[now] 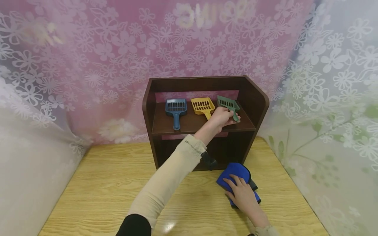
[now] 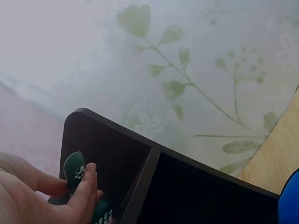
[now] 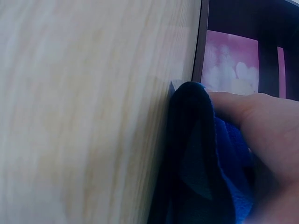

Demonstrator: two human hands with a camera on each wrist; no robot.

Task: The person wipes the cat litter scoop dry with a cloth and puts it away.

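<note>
My left hand (image 1: 222,117) reaches to the right side of the upper shelf and grips the handle of a green litter scoop (image 1: 228,103). In the left wrist view the fingers pinch the green handle (image 2: 74,170), and part of the slotted head (image 2: 103,212) shows below. A yellow litter scoop (image 1: 203,105) lies beside it, its handle partly hidden by my left hand. Farther left lies a blue litter scoop (image 1: 176,109). On the table my right hand (image 1: 243,196) rests with spread fingers on a folded blue cloth with black edging (image 1: 236,172).
A dark brown two-tier shelf (image 1: 203,131) stands at the back of the wood-grain table (image 1: 112,190). Its side panel (image 1: 255,98) rises close to the green scoop. Flower-patterned curtains (image 1: 118,65) surround the table at the back and sides.
</note>
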